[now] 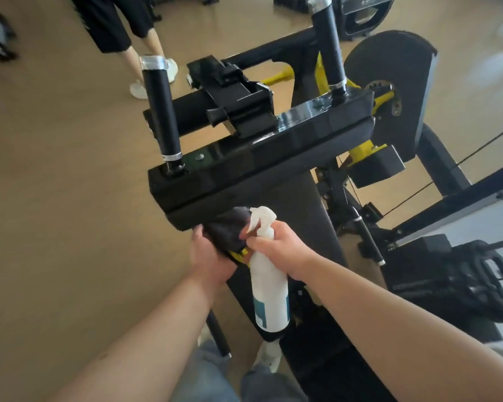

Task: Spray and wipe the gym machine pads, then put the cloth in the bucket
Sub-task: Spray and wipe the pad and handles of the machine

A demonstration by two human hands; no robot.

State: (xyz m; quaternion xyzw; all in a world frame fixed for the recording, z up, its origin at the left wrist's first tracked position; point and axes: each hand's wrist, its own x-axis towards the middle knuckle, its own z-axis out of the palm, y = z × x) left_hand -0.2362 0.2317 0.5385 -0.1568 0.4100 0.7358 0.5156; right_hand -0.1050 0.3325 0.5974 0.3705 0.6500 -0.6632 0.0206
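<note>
A long black pad (262, 169) of the gym machine runs across the middle of the view, with two upright black handles (161, 111) on top. My left hand (212, 256) grips a dark cloth (228, 230) with a yellow edge, bunched against the pad's near lower corner. My right hand (276, 245) holds a white spray bottle (269, 288) by its neck, with the index finger at the trigger. The nozzle points left, toward the cloth. No bucket is in view.
The machine's black and yellow frame (360, 152), cables and weight stack (447, 274) fill the right side. A person's legs in white shoes (145, 68) stand on the tan floor at the upper left. Other machines sit along the top edge.
</note>
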